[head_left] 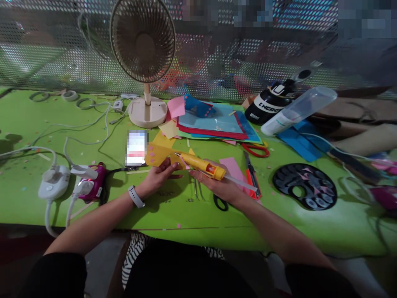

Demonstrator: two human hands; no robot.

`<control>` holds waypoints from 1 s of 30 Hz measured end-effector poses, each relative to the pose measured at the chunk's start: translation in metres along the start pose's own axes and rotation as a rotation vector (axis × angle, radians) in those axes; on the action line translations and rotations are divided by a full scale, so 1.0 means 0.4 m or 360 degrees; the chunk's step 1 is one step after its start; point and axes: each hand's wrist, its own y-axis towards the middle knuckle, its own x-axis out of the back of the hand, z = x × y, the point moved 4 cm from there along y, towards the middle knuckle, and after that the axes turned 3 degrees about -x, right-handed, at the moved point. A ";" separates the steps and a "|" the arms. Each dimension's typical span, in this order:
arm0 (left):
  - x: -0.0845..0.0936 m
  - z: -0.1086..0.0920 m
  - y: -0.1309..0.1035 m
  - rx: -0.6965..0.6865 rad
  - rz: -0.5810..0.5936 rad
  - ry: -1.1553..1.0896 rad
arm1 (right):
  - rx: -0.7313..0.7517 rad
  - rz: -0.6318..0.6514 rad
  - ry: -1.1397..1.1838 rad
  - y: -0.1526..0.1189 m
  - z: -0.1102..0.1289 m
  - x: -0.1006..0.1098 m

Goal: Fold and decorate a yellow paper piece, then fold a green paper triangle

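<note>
We saw the yellow hot glue gun [203, 165] above the green tabletop [173, 211], in the person's right hand [214, 182], its nozzle just beside the left hand's fingertips and over the yellow paper [159, 154]. We judged its plastic body stiff and fairly light, smooth enough to turn in a loose grip, with the glue stick [243, 183] jutting from the back and liable to catch. We would have taken it by the handle, well clear of the metal tip, which was probably hot.

The paper looked thin, light and easily creased; we reckoned it was best pinched at an edge, away from its pink hearts [151, 154].

The right fingers were wrapped round the gun's underside, though we could not tell whether one pressed the trigger. The left hand [161, 176] was nearly closed, thumb towards the fingers, seemingly pinching the paper's near edge. Both forearms angled inward from the near side, the left wrist wearing a pale-banded watch [136, 196] and lying low over the tabletop.
</note>
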 end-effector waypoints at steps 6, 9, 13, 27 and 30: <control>-0.007 -0.005 -0.002 -0.0006 0.0036 0.0002 | 0.0017 0.0000 0.0010 0.003 0.003 0.000; -0.009 -0.008 -0.004 -0.0009 0.0034 0.0011 | 0.0042 0.0013 -0.0010 0.003 0.005 0.000; -0.010 -0.007 -0.003 -0.0001 0.0056 0.0011 | 0.0063 -0.0005 -0.0009 0.004 0.002 0.001; -0.012 -0.004 -0.002 -0.0008 0.0081 -0.0018 | 0.0036 -0.0006 0.0044 0.006 0.005 0.003; -0.013 -0.005 -0.001 -0.0010 0.0104 -0.0026 | 0.0033 0.0003 0.0029 0.006 0.003 0.002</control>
